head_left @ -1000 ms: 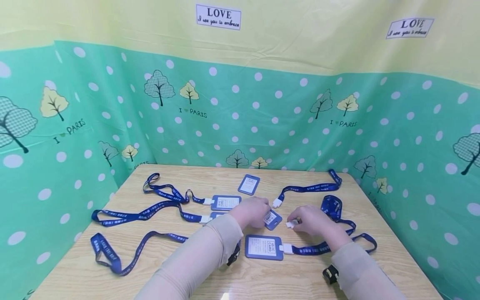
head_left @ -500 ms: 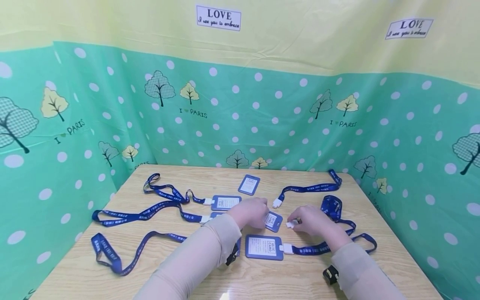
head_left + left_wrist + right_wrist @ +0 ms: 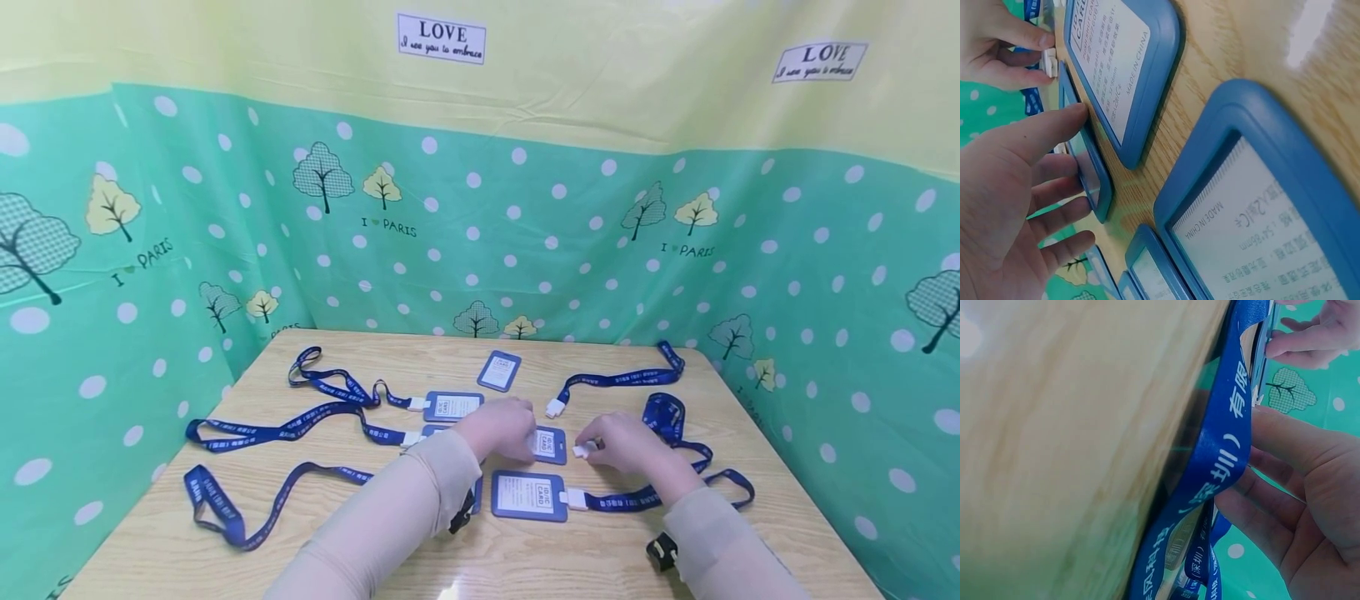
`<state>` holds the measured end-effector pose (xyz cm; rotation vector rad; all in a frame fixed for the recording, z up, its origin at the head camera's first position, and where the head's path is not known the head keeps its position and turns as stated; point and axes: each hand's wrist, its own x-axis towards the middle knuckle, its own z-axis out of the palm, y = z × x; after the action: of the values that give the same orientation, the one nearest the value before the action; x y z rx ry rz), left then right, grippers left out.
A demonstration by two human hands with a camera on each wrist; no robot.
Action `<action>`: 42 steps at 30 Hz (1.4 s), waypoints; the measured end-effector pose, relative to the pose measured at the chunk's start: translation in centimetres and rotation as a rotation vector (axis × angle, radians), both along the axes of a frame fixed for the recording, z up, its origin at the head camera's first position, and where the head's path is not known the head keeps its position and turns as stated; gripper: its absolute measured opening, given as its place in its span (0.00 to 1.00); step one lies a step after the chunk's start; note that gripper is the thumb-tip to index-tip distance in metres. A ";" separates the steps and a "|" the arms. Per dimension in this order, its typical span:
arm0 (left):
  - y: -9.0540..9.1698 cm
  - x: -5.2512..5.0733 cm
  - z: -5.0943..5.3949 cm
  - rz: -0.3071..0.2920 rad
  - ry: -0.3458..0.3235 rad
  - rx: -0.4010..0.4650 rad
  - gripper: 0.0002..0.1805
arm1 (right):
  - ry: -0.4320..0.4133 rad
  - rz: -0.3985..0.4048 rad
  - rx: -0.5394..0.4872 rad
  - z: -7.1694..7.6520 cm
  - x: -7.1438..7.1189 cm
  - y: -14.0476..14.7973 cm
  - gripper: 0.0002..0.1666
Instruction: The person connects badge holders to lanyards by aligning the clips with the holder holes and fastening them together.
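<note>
My left hand (image 3: 504, 427) pinches the left end of a blue badge holder (image 3: 550, 446) at the middle of the table. In the left wrist view, the thumb lies on the holder's edge (image 3: 1105, 197) and the other fingers spread beside it. The holder's slotted end points right. Just right of it, slightly apart, my right hand (image 3: 626, 442) pinches a white clip (image 3: 582, 450). A blue lanyard (image 3: 1229, 425) with white lettering runs below the right hand in the right wrist view. The right fingertips are partly hidden behind that strap.
A badge holder joined to a lanyard (image 3: 529, 496) lies nearer me. Behind are a loose holder (image 3: 499, 371) and a lanyard with a bare clip (image 3: 555, 407). Several lanyards lie at left; holders there (image 3: 453, 407) are partly covered by my left arm. A patterned curtain (image 3: 480, 217) surrounds the table.
The badge holder in my left hand has turned from a slant to nearly level, its slotted end now facing the clip. The right hand has stayed almost still.
</note>
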<state>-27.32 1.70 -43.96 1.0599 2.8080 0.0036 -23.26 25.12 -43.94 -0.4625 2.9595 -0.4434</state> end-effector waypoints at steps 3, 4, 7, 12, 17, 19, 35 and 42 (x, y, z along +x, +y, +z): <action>0.0 -0.1 -0.1 -0.001 -0.009 0.002 0.18 | 0.007 0.001 0.000 -0.1 0.0 0.0 0.13; 0.0 -0.1 -0.1 -0.001 -0.013 0.004 0.17 | 0.010 0.002 0.000 -0.1 0.0 0.0 0.13; -0.1 -0.1 -0.1 -0.001 -0.025 0.005 0.16 | 0.015 0.004 0.001 -0.1 0.0 0.0 0.13; -0.1 0.0 -0.1 0.003 -0.054 0.012 0.17 | 0.007 0.002 0.000 0.0 0.0 0.0 0.13; -0.3 0.2 0.0 0.006 -0.067 0.014 0.17 | 0.002 -0.003 0.001 0.0 0.1 0.0 0.13; -0.3 0.3 0.1 0.010 -0.081 0.015 0.17 | 0.003 -0.005 0.004 0.0 0.1 0.0 0.13; -0.8 0.8 0.0 0.045 -0.113 0.037 0.21 | 0.014 0.011 0.020 -0.2 0.1 -0.1 0.09; -0.7 0.9 0.0 0.040 -0.100 0.034 0.21 | -0.006 0.019 0.023 -0.3 0.0 -0.3 0.09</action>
<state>-26.43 0.97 -43.95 0.9817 2.7477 0.1066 -23.26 24.81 -44.24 -0.4859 2.9488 -0.4074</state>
